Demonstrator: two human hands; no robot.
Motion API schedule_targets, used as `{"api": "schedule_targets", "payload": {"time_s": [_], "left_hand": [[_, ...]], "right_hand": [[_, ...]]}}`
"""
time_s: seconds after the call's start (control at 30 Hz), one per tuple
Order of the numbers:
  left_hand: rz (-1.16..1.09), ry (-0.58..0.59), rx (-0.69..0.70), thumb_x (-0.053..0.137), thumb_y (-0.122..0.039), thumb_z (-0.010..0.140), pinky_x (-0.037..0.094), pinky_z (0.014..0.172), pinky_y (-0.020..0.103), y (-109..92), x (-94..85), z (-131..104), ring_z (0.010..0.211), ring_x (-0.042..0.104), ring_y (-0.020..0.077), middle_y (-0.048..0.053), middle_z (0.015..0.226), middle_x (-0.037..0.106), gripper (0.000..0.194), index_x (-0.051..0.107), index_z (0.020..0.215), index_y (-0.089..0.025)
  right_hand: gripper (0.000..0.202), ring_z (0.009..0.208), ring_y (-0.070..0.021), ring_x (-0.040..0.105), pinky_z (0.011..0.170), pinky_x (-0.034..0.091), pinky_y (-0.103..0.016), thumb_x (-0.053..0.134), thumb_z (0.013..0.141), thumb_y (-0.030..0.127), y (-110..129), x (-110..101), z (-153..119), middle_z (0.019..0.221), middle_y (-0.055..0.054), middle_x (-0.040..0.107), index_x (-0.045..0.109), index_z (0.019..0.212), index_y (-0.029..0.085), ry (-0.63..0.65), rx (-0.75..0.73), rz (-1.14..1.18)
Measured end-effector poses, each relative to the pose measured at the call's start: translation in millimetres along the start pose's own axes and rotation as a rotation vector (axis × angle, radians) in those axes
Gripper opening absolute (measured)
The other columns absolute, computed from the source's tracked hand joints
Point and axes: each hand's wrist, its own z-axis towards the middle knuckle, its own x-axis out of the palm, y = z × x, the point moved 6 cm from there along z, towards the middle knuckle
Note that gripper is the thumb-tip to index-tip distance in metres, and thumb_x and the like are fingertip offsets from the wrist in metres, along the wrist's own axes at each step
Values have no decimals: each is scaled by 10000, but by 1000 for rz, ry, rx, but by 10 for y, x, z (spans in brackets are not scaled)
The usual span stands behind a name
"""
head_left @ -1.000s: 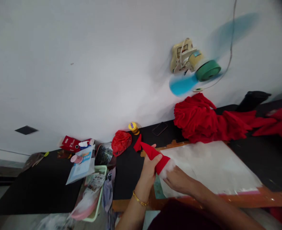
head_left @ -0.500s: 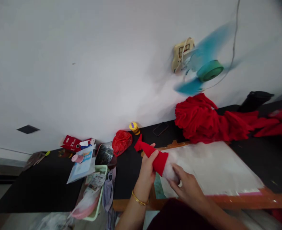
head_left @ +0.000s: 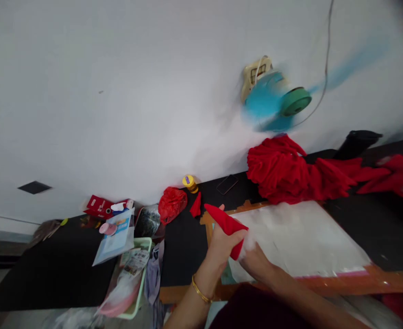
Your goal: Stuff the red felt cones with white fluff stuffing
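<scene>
A red felt cone (head_left: 225, 220), shaped like a small pointed hat, is gripped by my left hand (head_left: 220, 246), its tip pointing up and left. At its wide end my right hand (head_left: 256, 262) is closed on white fluffy stuffing (head_left: 249, 242), with the fingers partly hidden at the cone's mouth. How much of the stuffing is inside the cone cannot be seen. Below both hands lies a white sheet (head_left: 300, 237) taped to the black table. Another small red cone (head_left: 196, 205) rests just beyond my left hand.
A big heap of red fabric pieces (head_left: 280, 171) lies at the back right, under a spinning blue fan (head_left: 270, 98). A phone (head_left: 227, 184), a yellow-lidded jar (head_left: 189, 183) and a red plastic bag (head_left: 172, 204) sit along the wall. Further left stands a green basket (head_left: 143, 283).
My right hand has pushed closer to the cone's mouth, and less white stuffing shows. My left hand's thumb has shifted toward the wide end. The view has moved slightly.
</scene>
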Motion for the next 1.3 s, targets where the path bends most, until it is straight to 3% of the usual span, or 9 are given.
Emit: {"api": "schedule_targets", "payload": {"time_s": [0.2, 0.3, 0.4, 0.57, 0.63, 0.73, 0.9, 1.1, 1.3], "left_hand": [[34, 16, -15, 851, -107, 553, 495, 773, 326, 74, -14, -61, 747, 634, 204, 3, 784, 657, 890, 525, 1373, -221], [-96, -31, -95, 851, -222, 606, 511, 808, 340, 123, -113, -15, 794, 667, 213, 31, 845, 683, 772, 563, 1322, -203], [-223, -136, -82, 817, -288, 673, 520, 826, 352, 100, -249, 85, 803, 691, 221, 48, 851, 702, 628, 605, 1252, -170], [-275, -221, -14, 809, -247, 676, 518, 849, 330, -7, -356, 193, 813, 705, 201, 64, 898, 736, 487, 644, 1123, -150], [-266, -248, -3, 819, -238, 658, 520, 848, 339, -26, -365, 193, 819, 709, 208, 69, 898, 742, 503, 635, 1117, -153], [-272, -247, -29, 816, -246, 656, 523, 852, 356, -3, -334, 178, 835, 710, 221, 71, 886, 743, 540, 617, 1150, -154], [-259, -205, -152, 774, -285, 698, 519, 870, 345, 110, -232, 114, 854, 694, 213, 80, 928, 731, 492, 644, 1151, -142], [-43, -78, -118, 780, -267, 726, 496, 876, 338, 87, -70, -57, 949, 672, 246, 99, 1009, 720, 492, 642, 1185, -157], [184, 13, -102, 849, -210, 604, 512, 836, 384, 89, -25, -158, 898, 675, 296, 100, 937, 725, 479, 696, 1057, -175]], "right_hand": [[226, 894, -260, 664, 885, 555, -453, 577, 834, 369, -75, 106, -5, 941, -92, 732, 697, 974, 238, -22, 83, 298], [127, 818, -272, 670, 838, 564, -457, 619, 781, 333, -195, 62, -55, 817, -91, 729, 701, 820, 245, -26, 59, 157], [65, 708, -272, 662, 765, 572, -445, 642, 724, 260, -155, 28, -128, 675, -82, 700, 677, 673, 238, 91, -56, -104], [383, 959, -262, 693, 813, 585, -418, 550, 880, 208, 164, -174, -319, 1266, -124, 673, 635, 1251, 244, 62, -298, -343], [434, 1038, -252, 675, 847, 578, -408, 574, 893, 183, 276, -256, -377, 1331, -93, 639, 593, 1313, 292, 29, -379, -371], [453, 1026, -243, 673, 859, 569, -404, 567, 900, 138, 375, -284, -400, 1258, -67, 685, 599, 1315, 316, 37, -477, -438], [419, 993, -251, 677, 835, 572, -397, 449, 936, 141, 309, -130, -305, 1182, -93, 712, 596, 1315, 245, 128, -460, -596], [269, 655, -189, 647, 620, 507, -280, 427, 867, 108, 153, 26, -247, 802, -86, 719, 690, 904, 154, 265, -342, -730], [234, 796, -204, 675, 721, 521, -282, 496, 832, 169, 147, 79, -319, 921, -74, 743, 681, 973, 190, 469, -181, -537]]}}
